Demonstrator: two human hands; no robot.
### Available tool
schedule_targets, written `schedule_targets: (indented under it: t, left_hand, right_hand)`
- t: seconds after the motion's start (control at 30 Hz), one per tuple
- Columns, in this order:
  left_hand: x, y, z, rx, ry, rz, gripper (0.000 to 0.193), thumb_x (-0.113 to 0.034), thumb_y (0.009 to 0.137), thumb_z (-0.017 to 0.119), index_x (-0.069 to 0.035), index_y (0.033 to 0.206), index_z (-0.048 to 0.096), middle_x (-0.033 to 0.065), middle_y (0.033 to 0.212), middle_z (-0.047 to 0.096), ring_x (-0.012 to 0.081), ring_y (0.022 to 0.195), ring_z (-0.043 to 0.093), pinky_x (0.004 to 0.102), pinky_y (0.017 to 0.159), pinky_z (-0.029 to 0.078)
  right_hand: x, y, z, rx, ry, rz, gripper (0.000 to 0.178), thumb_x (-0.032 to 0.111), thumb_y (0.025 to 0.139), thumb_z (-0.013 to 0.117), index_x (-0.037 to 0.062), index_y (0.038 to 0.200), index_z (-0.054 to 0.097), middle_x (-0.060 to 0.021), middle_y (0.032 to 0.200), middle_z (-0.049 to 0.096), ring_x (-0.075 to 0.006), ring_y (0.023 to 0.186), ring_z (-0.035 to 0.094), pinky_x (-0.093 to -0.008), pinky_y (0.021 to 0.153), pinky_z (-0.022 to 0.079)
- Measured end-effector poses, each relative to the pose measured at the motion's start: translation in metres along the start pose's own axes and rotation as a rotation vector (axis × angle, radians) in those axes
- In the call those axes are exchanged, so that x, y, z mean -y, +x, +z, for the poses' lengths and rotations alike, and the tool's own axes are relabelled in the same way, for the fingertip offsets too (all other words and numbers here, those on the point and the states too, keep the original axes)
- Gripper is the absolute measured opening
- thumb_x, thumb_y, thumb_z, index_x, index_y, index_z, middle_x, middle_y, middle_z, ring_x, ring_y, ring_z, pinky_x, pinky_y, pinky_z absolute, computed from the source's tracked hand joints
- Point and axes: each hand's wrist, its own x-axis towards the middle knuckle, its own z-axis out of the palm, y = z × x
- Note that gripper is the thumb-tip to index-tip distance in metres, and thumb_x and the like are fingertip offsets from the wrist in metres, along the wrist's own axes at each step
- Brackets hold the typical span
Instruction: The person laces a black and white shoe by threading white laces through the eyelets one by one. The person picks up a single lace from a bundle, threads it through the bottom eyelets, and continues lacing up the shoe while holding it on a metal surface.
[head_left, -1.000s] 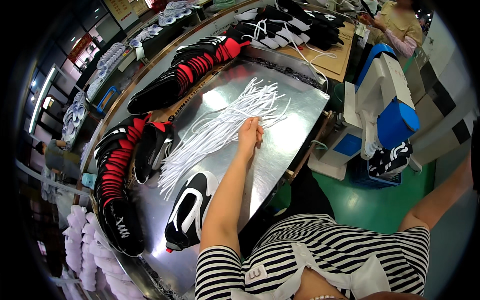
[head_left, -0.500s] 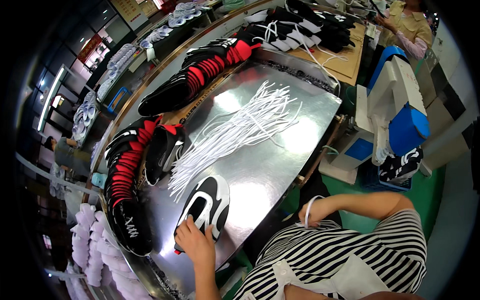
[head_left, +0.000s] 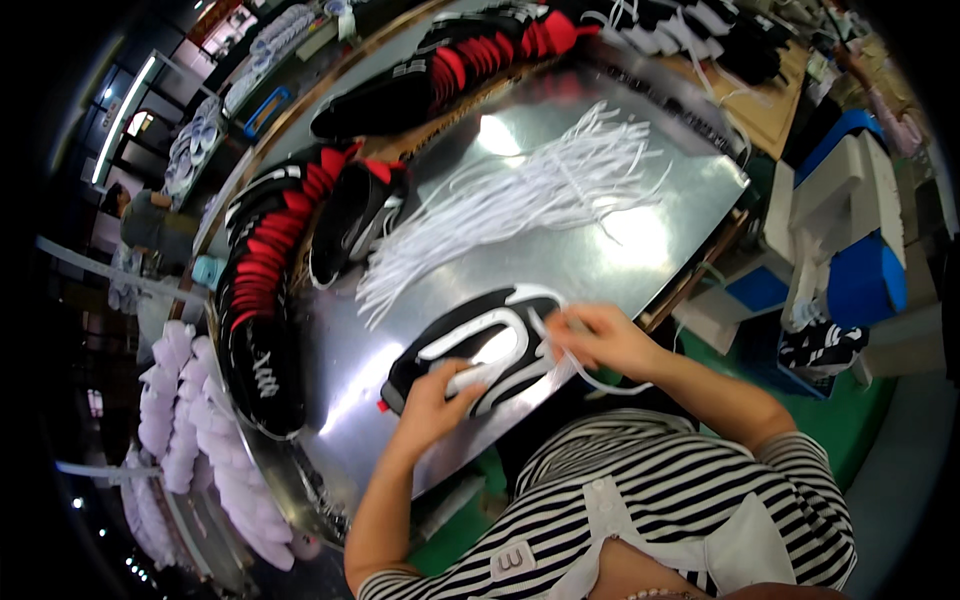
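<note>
While the black-and-white shoe upper (head_left: 480, 350) lay diagonally on the shiny metal surface (head_left: 620, 250), the left hand (head_left: 435, 400) pressed its lower-left end, fingers curled. The right hand (head_left: 600, 340) pinched a white lace (head_left: 590, 375) at its upper-right end.

Loose bundle of white flat laces (head_left: 530, 195) lies across the middle of the shiny metal worktable (head_left: 640, 245). Rows of black-and-red shoe uppers (head_left: 262, 300) line its left and far edges. Blue-and-white machine (head_left: 850, 240) stands beyond its right edge
</note>
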Motion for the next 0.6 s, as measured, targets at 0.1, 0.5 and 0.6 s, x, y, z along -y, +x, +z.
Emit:
schedule_targets:
  t: [0.1, 0.5, 0.6]
  left_hand:
    - [0.008, 0.010, -0.013, 0.100, -0.634, -0.340, 0.056, -0.049, 0.093, 0.063, -0.001, 0.121, 0.059, 0.0082, 0.102, 0.068, 0.0188, 0.097, 0.062, 0.0303, 0.087, 0.048]
    - [0.001, 0.050, 0.027, 0.127, -1.240, -0.123, 0.067, -0.049, 0.101, 0.047, 0.005, 0.140, 0.040, 0.0173, 0.140, 0.048, 0.0244, 0.129, 0.047, 0.0359, 0.116, 0.030]
    - [-0.026, 0.046, 0.039, -0.069, -1.165, -0.114, 0.047, -0.036, 0.102, 0.051, 0.003, 0.129, 0.052, 0.0144, 0.125, 0.060, 0.0228, 0.115, 0.057, 0.0362, 0.109, 0.038]
  right_hand:
    - [-0.033, 0.051, 0.032, -0.150, 0.070, -0.044, 0.012, 0.016, 0.094, 0.062, 0.0040, 0.094, 0.064, 0.0018, 0.076, 0.067, -0.0020, 0.054, 0.045, -0.0195, 0.047, 0.034]
    - [-0.018, 0.053, 0.035, -0.044, 0.123, -0.084, 0.015, 0.018, 0.094, 0.063, 0.0034, 0.095, 0.066, -0.0004, 0.072, 0.067, -0.0011, 0.051, 0.046, -0.0169, 0.046, 0.034]
    - [-0.009, 0.042, 0.031, -0.089, 0.067, -0.064, 0.016, 0.019, 0.093, 0.063, 0.0032, 0.093, 0.066, 0.0004, 0.068, 0.066, -0.0023, 0.053, 0.049, -0.0194, 0.049, 0.037]
